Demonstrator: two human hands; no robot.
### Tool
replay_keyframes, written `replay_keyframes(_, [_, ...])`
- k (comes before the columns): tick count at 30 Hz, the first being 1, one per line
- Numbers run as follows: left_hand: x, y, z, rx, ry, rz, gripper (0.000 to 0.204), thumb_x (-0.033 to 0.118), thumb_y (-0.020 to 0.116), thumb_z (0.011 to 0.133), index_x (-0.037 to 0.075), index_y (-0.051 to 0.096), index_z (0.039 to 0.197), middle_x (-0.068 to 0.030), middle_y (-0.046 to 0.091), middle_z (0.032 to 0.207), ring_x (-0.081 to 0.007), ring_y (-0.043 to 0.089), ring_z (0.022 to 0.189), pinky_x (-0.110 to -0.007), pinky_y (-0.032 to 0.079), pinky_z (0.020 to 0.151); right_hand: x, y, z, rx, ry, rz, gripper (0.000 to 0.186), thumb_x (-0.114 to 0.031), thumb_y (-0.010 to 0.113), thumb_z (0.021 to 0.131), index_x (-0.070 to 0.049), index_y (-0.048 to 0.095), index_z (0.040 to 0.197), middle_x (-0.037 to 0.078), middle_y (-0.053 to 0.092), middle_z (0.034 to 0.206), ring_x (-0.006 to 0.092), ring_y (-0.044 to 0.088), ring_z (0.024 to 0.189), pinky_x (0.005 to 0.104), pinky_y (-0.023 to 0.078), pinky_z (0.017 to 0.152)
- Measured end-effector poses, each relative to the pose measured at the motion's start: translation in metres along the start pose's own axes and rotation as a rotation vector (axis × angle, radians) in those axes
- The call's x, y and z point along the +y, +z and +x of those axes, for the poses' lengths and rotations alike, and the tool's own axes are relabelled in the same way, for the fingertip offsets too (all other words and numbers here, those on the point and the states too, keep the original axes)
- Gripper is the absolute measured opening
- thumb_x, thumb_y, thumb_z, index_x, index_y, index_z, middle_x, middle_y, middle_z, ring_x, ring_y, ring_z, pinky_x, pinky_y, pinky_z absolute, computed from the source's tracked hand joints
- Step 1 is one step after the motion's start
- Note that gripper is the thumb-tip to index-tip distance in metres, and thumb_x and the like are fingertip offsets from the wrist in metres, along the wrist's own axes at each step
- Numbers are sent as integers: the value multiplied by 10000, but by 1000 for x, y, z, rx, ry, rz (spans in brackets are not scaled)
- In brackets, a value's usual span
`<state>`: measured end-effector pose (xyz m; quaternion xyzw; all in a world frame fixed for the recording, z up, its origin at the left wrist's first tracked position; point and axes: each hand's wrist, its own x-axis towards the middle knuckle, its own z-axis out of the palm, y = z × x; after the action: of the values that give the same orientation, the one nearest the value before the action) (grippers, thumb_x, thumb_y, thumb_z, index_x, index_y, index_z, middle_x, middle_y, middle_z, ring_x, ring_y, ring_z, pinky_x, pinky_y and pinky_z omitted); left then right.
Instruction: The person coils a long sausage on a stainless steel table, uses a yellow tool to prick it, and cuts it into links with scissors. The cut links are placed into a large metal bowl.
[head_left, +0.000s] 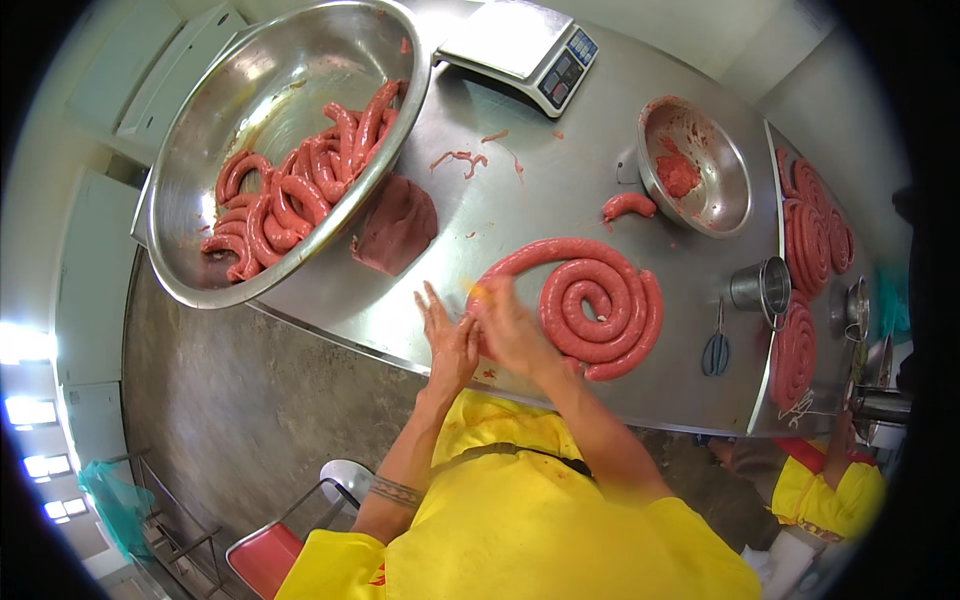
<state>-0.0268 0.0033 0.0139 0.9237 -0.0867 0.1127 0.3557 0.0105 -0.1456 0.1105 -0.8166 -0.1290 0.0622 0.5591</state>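
Note:
A long pink-red sausage (597, 270) lies coiled in a spiral on the steel table, its outer length curving round to my hands. My right hand (515, 335) is over that outer length near the front edge; its fingers are smeared by motion, so their grip does not show. Beside it on the left, my left hand (447, 342) has its fingers stretched apart, the thumb close to the sausage's end. Whether the left thumb touches the sausage I cannot tell. Left of the hands sits a dark red, flat-sided piece (397, 226), possibly meat, beside the big bowl.
A large steel bowl (290, 75) of sausages stands far left, beside a scale (520, 45). To the right are a smaller bowl (738, 185) with ground meat, a short sausage (628, 206), scissors (716, 350) and a metal cup (748, 288). More coils (808, 235) and another person's yellow sleeve (860, 490) are at right.

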Motion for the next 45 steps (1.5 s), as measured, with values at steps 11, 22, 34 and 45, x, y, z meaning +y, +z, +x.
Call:
replay_keyframes(11, [-21,4,13,-281,-285,-711,258,183,551,1001,-1,635,1160,-160,625,1061,-305,573,997,-392,464,910,20,5,-8,-182,-57,326,281,-163,618,1010,-47,476,1222,96,551,1210,219,608,1126,348,479,964])
replay_keyframes(22, [-6,27,13,-328,-328,-454,178,150,512,1036,-3,602,1034,-128,667,803,-248,673,679,-407,534,652,-62,-190,-49,753,-45,557,261,-339,476,1091,-95,568,1101,5,561,828,111,520,752,344,458,795])
replay_keyframes(34, [2,-2,40,-212,-726,-716,130,125,561,988,47,657,945,-218,612,1154,-351,616,1041,-460,483,960,65,-148,-172,-49,924,-99,326,-224,480,1060,-65,484,1345,166,490,1282,214,485,1169,387,395,950])
replay_keyframes(45, [-28,-26,10,-212,-407,-421,162,170,578,982,69,677,1061,-162,561,1189,-302,517,1066,-459,416,921,11,-4,16,-443,-157,63,385,-123,596,976,-26,507,1337,202,657,1068,370,633,991,424,494,884])
